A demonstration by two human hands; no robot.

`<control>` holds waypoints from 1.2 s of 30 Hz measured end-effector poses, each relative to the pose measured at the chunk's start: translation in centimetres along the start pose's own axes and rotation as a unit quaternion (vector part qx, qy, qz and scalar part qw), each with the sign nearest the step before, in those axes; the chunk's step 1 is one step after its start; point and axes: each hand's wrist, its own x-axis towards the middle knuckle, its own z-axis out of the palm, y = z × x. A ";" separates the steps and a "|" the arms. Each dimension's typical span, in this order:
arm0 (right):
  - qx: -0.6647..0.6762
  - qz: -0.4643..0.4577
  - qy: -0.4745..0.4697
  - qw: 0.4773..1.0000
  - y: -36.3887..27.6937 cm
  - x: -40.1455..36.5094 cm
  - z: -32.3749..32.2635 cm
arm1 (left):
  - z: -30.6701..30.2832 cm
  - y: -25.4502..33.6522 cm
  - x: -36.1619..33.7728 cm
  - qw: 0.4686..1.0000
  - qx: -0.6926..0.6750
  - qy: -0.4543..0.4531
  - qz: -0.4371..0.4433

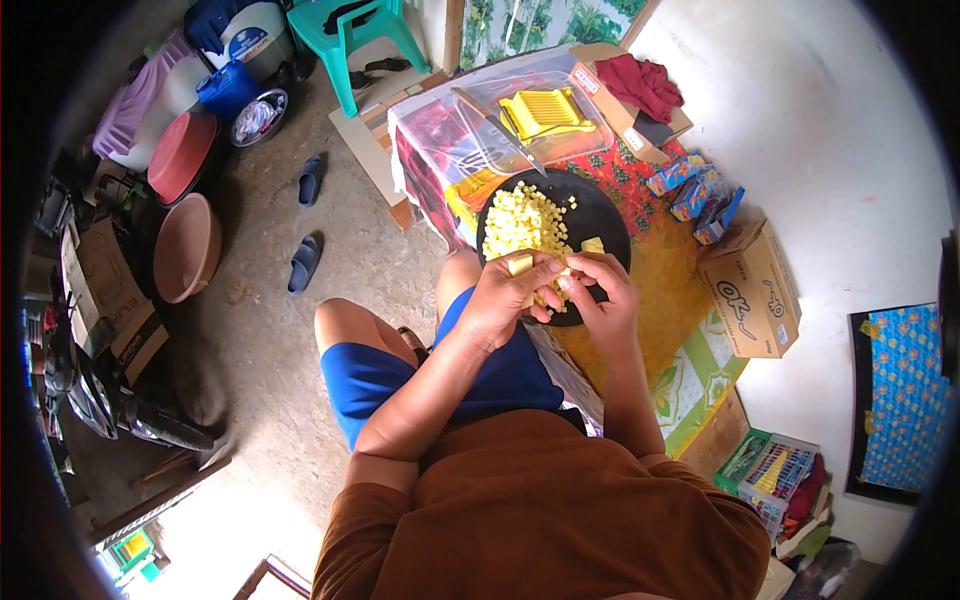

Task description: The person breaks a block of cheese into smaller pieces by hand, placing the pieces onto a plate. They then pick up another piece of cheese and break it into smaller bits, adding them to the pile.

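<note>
A round black tray holds a heap of small pale-yellow cubes, with a larger yellow piece near its right side. Over the tray's near part, my left hand is closed around a yellow chunk. My right hand almost meets it, its thumb and fingers pinched at a small yellow piece between the hands. Beyond the tray, a long knife lies across a clear plastic lid, beside a yellow slotted slicer.
Right of the tray stand blue packets and a cardboard box. An open carton with dark red cloth sits at the back. A green chair, basins and slippers are on the left floor.
</note>
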 end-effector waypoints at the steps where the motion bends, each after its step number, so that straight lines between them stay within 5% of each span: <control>1: -0.003 -0.013 -0.006 1.000 0.0 0.0 0.0 | 0.0 0.1 -0.1 1.000 -0.001 -0.003 -0.005; 13: 0.141 0.057 0.023 0.988 -1.1 -0.2 1.6 | -1.9 0.2 -0.7 0.999 -0.044 0.003 -0.002; 23: 0.375 0.281 0.039 0.882 -0.7 0.2 3.1 | -4.3 0.3 -1.5 0.993 -0.115 0.021 0.015; 36: 0.429 0.348 0.076 0.830 0.2 0.1 3.0 | -5.9 0.7 -2.6 0.994 -0.099 0.041 0.007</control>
